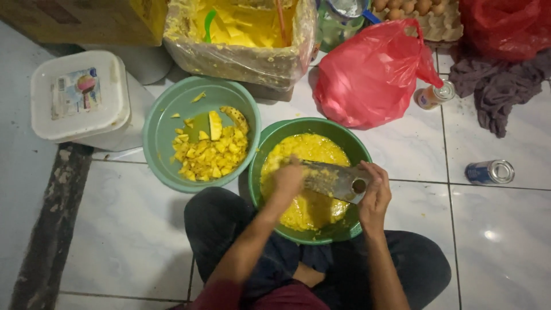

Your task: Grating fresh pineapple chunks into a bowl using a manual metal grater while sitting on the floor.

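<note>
Sat cross-legged on the tiled floor, dark trousers nearest the lens, both forearms reaching forward over a green bowl of yellow mash. Held a flat metal grater slanted across that bowl, its far end down toward the mash. Right hand closed around the grater's near end, fingers curled over the edge, just above the round hole. Left hand pressed onto the grater's upper face, blurred; could not tell what lay under the fingers, nor whether they were clenched or flat.

Just left, touching rims, a second green bowl with yellow chunks and one longer slice. Farther out: white lidded tub, plastic-lined box smeared yellow, red bag, grey cloth, small bottle, tipped can. Cut off by the top edge: egg tray, another red bag. Hidden beneath the arms: the near part of the mash.
</note>
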